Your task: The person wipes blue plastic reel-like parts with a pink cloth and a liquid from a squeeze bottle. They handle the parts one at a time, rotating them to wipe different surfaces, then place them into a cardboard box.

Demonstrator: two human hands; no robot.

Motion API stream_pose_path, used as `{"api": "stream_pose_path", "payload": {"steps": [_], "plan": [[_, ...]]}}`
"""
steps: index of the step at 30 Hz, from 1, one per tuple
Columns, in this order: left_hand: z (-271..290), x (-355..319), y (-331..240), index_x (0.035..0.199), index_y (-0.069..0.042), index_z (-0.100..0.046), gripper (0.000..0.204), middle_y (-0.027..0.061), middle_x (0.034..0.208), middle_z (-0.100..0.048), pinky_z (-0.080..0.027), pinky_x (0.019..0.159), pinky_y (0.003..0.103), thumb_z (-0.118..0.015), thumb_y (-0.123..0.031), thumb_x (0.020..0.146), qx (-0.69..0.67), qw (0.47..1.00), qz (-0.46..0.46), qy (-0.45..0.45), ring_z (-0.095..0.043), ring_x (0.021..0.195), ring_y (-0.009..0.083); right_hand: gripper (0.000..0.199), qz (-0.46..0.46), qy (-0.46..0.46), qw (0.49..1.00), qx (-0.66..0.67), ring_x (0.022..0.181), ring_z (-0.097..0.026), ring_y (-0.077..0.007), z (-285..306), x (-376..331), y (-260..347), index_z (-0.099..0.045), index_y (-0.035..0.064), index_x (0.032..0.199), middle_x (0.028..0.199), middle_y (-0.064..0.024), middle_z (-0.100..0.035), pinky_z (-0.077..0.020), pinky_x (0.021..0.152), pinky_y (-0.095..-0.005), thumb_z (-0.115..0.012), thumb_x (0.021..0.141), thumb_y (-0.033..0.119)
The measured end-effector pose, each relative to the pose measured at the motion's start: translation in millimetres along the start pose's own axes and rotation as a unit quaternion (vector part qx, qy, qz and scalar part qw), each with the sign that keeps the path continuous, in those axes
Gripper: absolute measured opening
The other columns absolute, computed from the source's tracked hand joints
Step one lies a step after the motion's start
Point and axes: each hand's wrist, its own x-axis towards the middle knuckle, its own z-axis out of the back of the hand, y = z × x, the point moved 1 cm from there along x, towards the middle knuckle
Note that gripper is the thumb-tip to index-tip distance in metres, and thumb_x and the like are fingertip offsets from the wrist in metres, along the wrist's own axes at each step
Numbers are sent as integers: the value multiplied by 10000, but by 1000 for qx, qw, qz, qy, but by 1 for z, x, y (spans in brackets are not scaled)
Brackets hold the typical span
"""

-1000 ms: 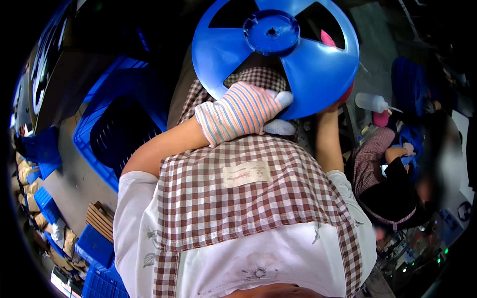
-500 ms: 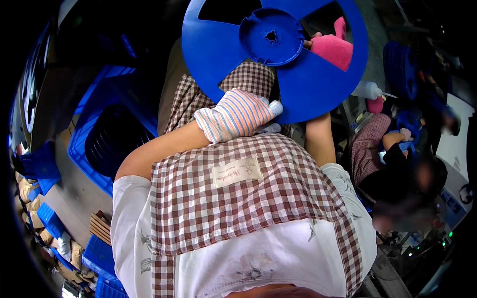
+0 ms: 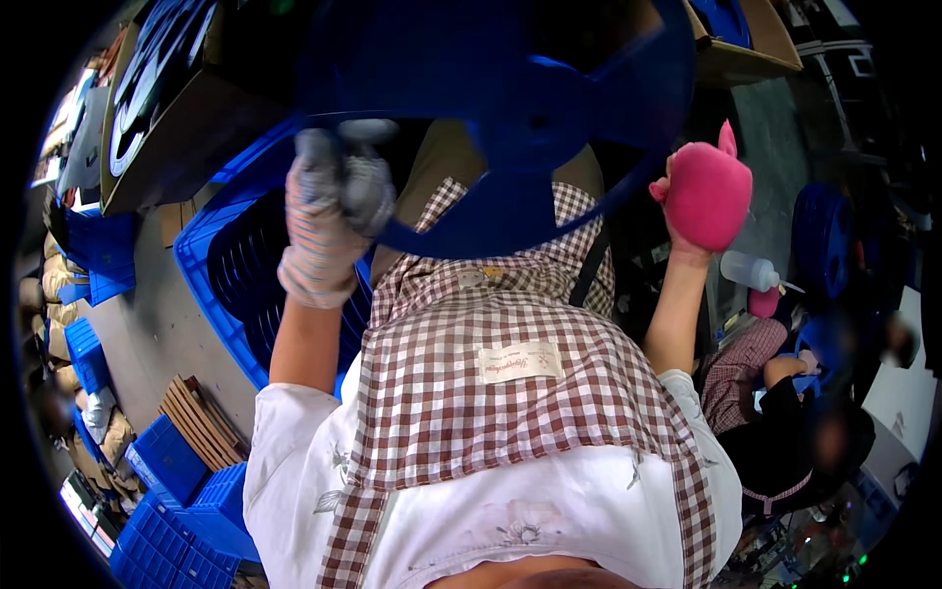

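Observation:
A large blue plastic reel (image 3: pixel 520 211) with a round hub and cut-out windows is held upright-tilted in front of my lap, partly in shadow and a little blurred. My left hand (image 3: pixel 329 221), in a striped knit glove with grey on the palm side, is closed at the reel's left rim, its fingers smeared by motion. At the right rim is my right hand (image 3: pixel 706 196), in a pink glove with bare fingertips showing; its fingers are curled against the edge. A brown checked apron (image 3: pixel 510 412) covers my front.
On my left stands a blue crate (image 3: pixel 221 285) with dark reels inside, beside a cardboard box (image 3: pixel 167 147) of reels. Another box (image 3: pixel 751 49) is at the far right. A white squeeze bottle (image 3: pixel 748 268) and a seated co-worker (image 3: pixel 756 402) are to the right.
The reel has shifted away and left and now lies in shadow. My left hand has moved from the reel's near edge to its left rim; my right has come outside the right rim.

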Motion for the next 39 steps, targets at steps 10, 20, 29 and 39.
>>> {"api": "stream_pose_path", "payload": {"steps": [10, 20, 29, 39], "plan": [[68, -20, 12, 1186, 66, -494, 467, -6, 582, -388, -386, 463, 228, -355, -351, 1027, -405, 913, 32, 49, -409, 495, 104, 385, -172, -270, 898, 302, 944, -579, -367, 189, 149, -99, -580, 98, 1158, 1075, -143, -622, -479, 847, -573, -506, 900, 375], [80, -42, 1, 1200, 19, -526, 464, -24, 552, -370, -361, 416, 209, -350, -376, 1031, -323, 946, 23, 10, -380, 439, 68, 328, 104, -80, 991, -1, 1047, -565, -166, 63, 142, -20, -544, 88, 1213, 1150, -24, -605, -504, 844, -351, -558, 910, 212], [61, -24, -3, 1166, 13, -527, 459, -28, 511, -377, -348, 390, 214, -366, -393, 1024, -357, 934, -12, -6, -363, 404, 65, 307, 91, 168, 973, 129, 905, -628, -155, -74, 307, 41, -528, 24, 1154, 1040, -49, -626, -540, 778, -323, -656, 880, 78], [66, 0, -10, 1279, 55, -462, 537, 36, 568, -431, -416, 466, 269, -313, -393, 1025, -414, 899, -35, 141, -441, 475, 139, 388, 275, -37, 901, -333, 855, -652, -177, -33, 481, 19, -525, 19, 1241, 955, -107, -666, -519, 728, -325, -594, 895, 183]]}}
